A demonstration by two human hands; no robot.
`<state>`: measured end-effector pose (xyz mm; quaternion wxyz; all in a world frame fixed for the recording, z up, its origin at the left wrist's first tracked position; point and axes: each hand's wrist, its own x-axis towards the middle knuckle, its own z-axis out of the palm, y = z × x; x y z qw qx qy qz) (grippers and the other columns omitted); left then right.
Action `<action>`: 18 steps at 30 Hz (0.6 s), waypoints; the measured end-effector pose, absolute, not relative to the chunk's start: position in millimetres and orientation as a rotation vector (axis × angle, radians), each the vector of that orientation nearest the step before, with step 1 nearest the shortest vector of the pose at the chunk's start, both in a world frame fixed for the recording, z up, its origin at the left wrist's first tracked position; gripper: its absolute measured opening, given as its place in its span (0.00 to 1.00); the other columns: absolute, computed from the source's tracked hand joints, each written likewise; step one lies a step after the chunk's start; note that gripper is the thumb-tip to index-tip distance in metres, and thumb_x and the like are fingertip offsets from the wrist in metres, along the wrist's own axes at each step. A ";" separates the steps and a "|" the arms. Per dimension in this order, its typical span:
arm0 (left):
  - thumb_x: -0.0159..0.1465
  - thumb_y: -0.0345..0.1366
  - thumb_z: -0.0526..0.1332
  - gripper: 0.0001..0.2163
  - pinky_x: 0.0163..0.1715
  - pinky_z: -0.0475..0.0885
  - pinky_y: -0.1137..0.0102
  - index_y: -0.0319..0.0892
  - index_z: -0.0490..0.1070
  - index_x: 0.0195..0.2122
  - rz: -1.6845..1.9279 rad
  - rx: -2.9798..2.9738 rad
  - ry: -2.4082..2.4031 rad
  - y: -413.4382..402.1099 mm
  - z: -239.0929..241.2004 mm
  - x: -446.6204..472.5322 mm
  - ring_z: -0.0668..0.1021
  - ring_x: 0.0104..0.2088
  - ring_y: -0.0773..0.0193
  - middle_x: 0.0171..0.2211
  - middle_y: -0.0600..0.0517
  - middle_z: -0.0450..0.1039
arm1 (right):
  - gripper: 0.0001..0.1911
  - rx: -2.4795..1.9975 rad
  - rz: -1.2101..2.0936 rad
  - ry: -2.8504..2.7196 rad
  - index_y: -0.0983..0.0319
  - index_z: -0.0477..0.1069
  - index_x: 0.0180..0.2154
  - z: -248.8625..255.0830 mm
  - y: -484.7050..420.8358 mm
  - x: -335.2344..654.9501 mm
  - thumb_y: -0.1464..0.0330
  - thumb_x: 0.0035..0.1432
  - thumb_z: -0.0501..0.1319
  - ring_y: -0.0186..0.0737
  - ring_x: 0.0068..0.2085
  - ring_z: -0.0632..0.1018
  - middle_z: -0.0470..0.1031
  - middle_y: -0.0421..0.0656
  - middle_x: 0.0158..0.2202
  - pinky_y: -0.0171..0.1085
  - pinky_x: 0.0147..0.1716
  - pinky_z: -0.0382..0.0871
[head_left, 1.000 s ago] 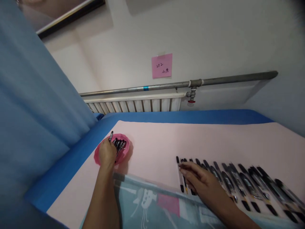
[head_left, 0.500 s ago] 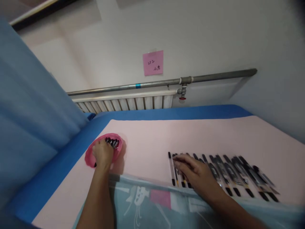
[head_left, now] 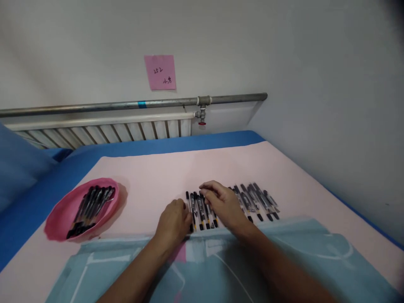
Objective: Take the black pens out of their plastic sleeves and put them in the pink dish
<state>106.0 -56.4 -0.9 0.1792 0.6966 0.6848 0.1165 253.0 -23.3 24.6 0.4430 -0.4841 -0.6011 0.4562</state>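
Observation:
A row of black-ended pens (head_left: 202, 210) with clear barrels and yellowish bands lies on the pink cover, its middle hidden by my right hand. At the row's left end is my left hand (head_left: 174, 219), its fingers curled around the leftmost pen; part of the grip is hidden. My right hand (head_left: 223, 202) hovers low over the middle pens, fingers loosely bent and the thumb a little apart, with no pen clearly in them. More pens (head_left: 93, 206) lie bundled in a pink bowl (head_left: 59, 212) to the left, away from both hands.
A light-blue patterned cloth (head_left: 126, 273) covers the near edge. Behind the pink cover (head_left: 151, 172) runs a blue edge (head_left: 158, 144), then a radiator (head_left: 132, 130) and a metal pipe (head_left: 104, 106) along the wall. A pink note (head_left: 160, 72) is stuck above. A blue curtain (head_left: 22, 168) hangs at left.
My left hand has left the bowl and come right to the pen row. My right hand stays over the pens, now further along from the row's left end. The view has swung right.

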 end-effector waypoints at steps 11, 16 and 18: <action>0.59 0.34 0.48 0.10 0.30 0.63 0.66 0.35 0.65 0.37 -0.031 1.928 2.221 -44.3 -0.5 90.3 0.75 0.35 0.53 0.35 0.39 0.72 | 0.09 -1.172 0.800 -1.876 0.61 0.70 0.32 17.0 -20.1 254.4 0.71 0.54 0.52 0.34 0.32 0.71 0.72 0.41 0.30 0.34 0.32 0.64; 0.57 0.35 0.51 0.06 0.26 0.61 0.69 0.40 0.64 0.30 0.298 1.757 2.117 -44.4 4.8 83.0 0.74 0.29 0.59 0.27 0.47 0.72 | 0.11 -1.148 0.443 -2.345 0.63 0.71 0.35 6.5 -18.9 255.4 0.77 0.52 0.52 0.38 0.39 0.69 0.71 0.45 0.35 0.37 0.40 0.61; 0.55 0.35 0.51 0.04 0.25 0.61 0.71 0.42 0.62 0.27 0.440 1.660 2.038 -45.9 8.2 85.8 0.73 0.26 0.62 0.23 0.51 0.71 | 0.11 -1.153 0.325 -2.446 0.63 0.72 0.35 2.7 -18.8 255.8 0.77 0.52 0.53 0.40 0.40 0.68 0.70 0.46 0.36 0.38 0.41 0.59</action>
